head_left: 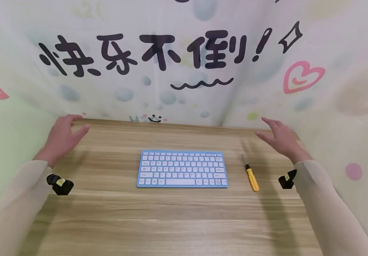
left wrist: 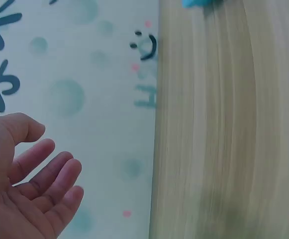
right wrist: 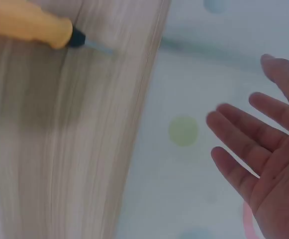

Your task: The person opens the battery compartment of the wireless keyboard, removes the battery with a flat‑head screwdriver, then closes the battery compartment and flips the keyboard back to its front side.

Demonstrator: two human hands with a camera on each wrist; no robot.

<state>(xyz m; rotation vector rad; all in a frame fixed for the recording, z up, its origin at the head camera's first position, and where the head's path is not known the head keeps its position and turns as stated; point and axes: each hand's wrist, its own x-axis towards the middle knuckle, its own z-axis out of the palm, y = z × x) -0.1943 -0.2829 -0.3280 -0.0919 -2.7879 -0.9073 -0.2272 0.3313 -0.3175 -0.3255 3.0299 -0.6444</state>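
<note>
The yellow-handled screwdriver lies flat on the table, just right of the blue keyboard but apart from it, its long axis running nearly front to back with the metal tip pointing toward the far wall and the handle toward the person. The right hand hovers beyond and slightly right of the tip, fingers spread and relaxed, holding nothing; it is plainly the nearer one. The left hand hangs over the far left corner, also spread and empty, well apart from the screwdriver, with the keyboard between them.
</note>
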